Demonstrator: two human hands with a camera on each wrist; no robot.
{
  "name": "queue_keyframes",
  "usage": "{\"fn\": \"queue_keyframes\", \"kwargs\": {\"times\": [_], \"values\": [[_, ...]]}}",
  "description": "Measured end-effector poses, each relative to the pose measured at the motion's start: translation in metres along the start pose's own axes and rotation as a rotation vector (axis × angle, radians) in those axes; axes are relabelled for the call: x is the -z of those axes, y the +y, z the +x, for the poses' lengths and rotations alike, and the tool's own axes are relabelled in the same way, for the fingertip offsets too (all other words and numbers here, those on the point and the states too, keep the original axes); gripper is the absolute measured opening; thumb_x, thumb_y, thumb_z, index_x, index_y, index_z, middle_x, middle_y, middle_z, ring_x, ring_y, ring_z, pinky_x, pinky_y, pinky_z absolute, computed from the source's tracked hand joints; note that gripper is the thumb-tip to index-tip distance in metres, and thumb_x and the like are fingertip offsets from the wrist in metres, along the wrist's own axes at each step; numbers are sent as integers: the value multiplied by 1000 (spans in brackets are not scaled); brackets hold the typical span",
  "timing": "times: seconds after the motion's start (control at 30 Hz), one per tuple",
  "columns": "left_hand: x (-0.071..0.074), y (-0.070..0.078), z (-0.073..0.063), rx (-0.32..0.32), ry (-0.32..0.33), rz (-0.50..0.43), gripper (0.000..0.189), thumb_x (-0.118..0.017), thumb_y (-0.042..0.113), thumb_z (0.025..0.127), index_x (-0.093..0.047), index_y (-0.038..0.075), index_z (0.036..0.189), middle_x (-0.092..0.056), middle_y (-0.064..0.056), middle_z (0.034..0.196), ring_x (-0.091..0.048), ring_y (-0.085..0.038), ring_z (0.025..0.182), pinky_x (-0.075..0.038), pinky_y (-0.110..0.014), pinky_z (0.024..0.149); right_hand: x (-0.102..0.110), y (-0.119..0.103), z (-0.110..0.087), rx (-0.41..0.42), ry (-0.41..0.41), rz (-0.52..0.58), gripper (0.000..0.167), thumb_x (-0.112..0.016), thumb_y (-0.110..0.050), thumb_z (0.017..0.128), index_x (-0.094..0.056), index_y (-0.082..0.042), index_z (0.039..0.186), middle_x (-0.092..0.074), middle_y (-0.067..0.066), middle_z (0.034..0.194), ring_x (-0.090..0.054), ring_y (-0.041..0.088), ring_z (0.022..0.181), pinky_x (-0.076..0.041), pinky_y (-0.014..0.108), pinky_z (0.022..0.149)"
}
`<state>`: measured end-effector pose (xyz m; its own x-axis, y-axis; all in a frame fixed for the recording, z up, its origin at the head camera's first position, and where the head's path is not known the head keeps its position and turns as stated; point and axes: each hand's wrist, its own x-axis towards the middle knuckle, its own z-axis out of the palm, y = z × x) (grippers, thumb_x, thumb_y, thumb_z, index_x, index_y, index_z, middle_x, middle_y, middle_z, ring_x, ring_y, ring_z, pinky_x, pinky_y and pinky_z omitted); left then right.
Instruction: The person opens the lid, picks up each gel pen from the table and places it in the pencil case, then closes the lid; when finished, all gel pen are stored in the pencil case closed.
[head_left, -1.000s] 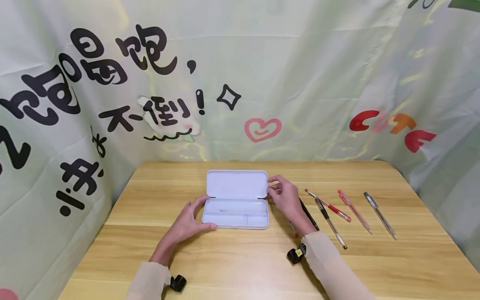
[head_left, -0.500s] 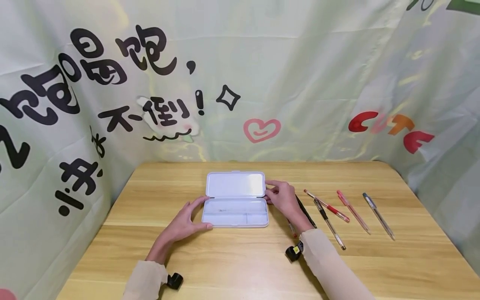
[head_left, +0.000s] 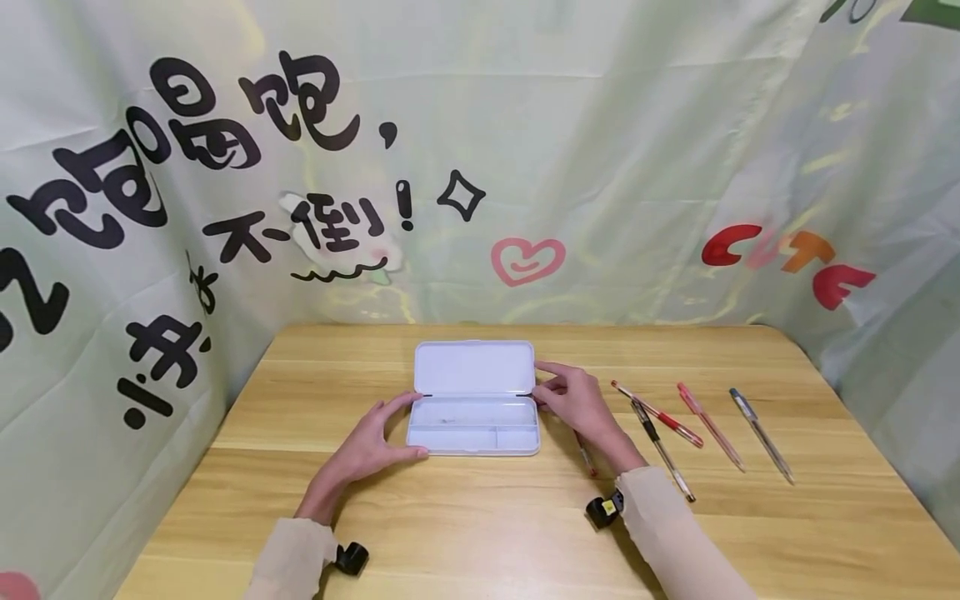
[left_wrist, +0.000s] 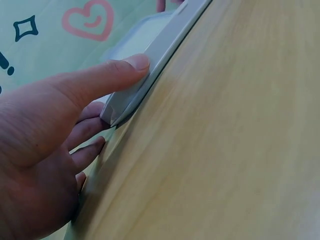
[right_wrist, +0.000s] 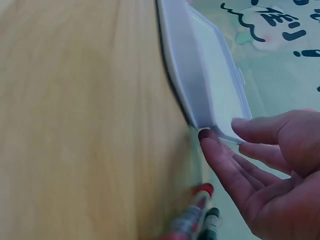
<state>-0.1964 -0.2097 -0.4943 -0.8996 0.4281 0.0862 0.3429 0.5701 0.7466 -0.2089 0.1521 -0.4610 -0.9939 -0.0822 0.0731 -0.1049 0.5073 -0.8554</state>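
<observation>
A pale lavender pencil case [head_left: 474, 440] lies open on the table, its lid [head_left: 474, 367] folded back and its divided tray holding no pens. My left hand [head_left: 367, 442] grips the case's left end, thumb at the front edge and fingers at the back corner. In the left wrist view that thumb [left_wrist: 112, 75] presses the case's front wall [left_wrist: 155, 65]. My right hand [head_left: 581, 408] is at the right side near the hinge. The right wrist view shows its thumb and a finger at the corner of the lid [right_wrist: 220, 75], with another fingertip by the tray's corner.
Right of the case lie a red pen [head_left: 660, 415], a black-gripped pen [head_left: 660, 446], a pink pen [head_left: 708, 427] and a blue-capped pen [head_left: 761, 435]. Another red-ended pen [head_left: 587, 457] is partly under my right arm. A printed curtain [head_left: 600, 167] hangs around the wooden table [head_left: 480, 533].
The right hand has shifted and turned slightly at the case's right side, and a black pen beside it is now hidden. The lid's glare half a second ago has gone. The left hand stays put.
</observation>
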Motion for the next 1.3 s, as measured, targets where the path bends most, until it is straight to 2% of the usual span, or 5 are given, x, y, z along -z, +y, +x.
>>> {"fn": "queue_keyframes", "kwargs": {"times": [0.33,0.67,0.83,0.97,1.3], "values": [[-1,0,0,6,5,-4,88,-87,45,81,-46,19,154,-41,-11,161,-22,-51,149,-13,-74,116,40,9,-21,56,120,-26,42,-71,-12,98,-63,-5,138,-76,15,106,-74,26,91,-59,26,69],[-2,-1,-2,-9,14,-7,88,-87,44,81,-46,17,154,-41,-13,161,-25,-50,148,-13,-74,116,96,22,-52,102,206,-147,41,-68,-20,101,-63,-7,139,-75,16,112,-71,36,102,-57,23,72],[-1,0,-2,-5,5,-8,89,-86,43,82,-45,16,155,-39,-15,161,-21,-52,149,-11,-75,115,126,34,-62,120,334,-209,39,-69,-19,100,-65,-6,136,-74,17,109,-68,10,92,-49,8,70],[0,0,-2,6,8,-11,89,-87,42,81,-45,17,156,-39,-14,162,-18,-55,149,-13,-78,113,150,48,-67,65,399,-202,41,-69,-22,100,-64,-5,137,-71,16,111,-55,-9,89,-44,5,73],[-1,0,0,-24,7,-5,88,-88,40,81,-46,15,154,-42,-14,160,-27,-49,148,-11,-73,117,189,95,-84,-180,462,-141,54,-70,-33,98,-59,-2,141,-57,-26,97,-50,-9,88,-43,8,68]]}}
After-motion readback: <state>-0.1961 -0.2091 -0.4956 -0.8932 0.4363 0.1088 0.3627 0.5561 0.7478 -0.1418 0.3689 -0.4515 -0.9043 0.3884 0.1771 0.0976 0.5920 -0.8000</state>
